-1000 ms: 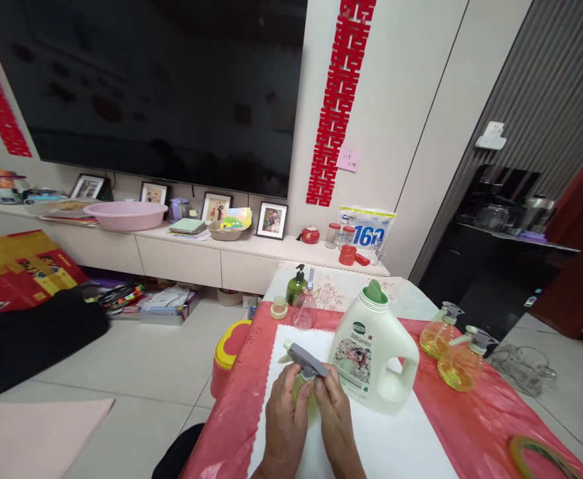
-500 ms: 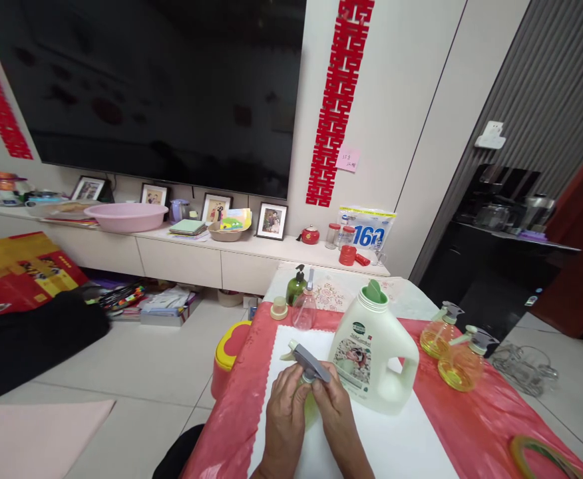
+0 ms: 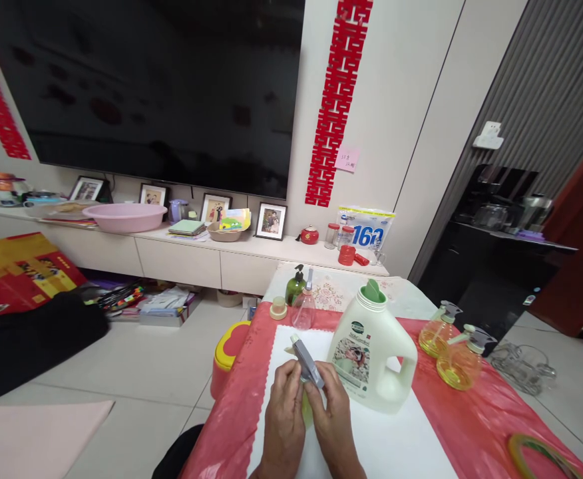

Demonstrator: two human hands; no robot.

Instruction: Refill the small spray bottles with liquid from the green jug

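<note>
Both hands close around the neck of a spray bottle with a grey trigger head (image 3: 307, 362), its nozzle pointing away and to the left. Some yellowish-green of its body shows between the wrists; the rest is hidden. My left hand (image 3: 284, 409) grips the collar from the left side. From the right, my right hand (image 3: 332, 406) has its fingers at the collar below the grey head. Just right of the hands stands a large white detergent jug (image 3: 371, 352), uncapped, with a green spout in its mouth.
A clear spray bottle (image 3: 304, 309), a green pump bottle (image 3: 296, 286) and a pale cap (image 3: 278, 307) stand behind. Two spray bottles with yellow liquid (image 3: 458, 369) stand right. A tape roll (image 3: 541, 456) lies near the front right. A red-and-yellow stool (image 3: 229, 352) is left.
The grey trigger head has turned slightly, its nozzle swinging farther forward. My fingers have shifted a little around the collar. The jug and other bottles stay in place.
</note>
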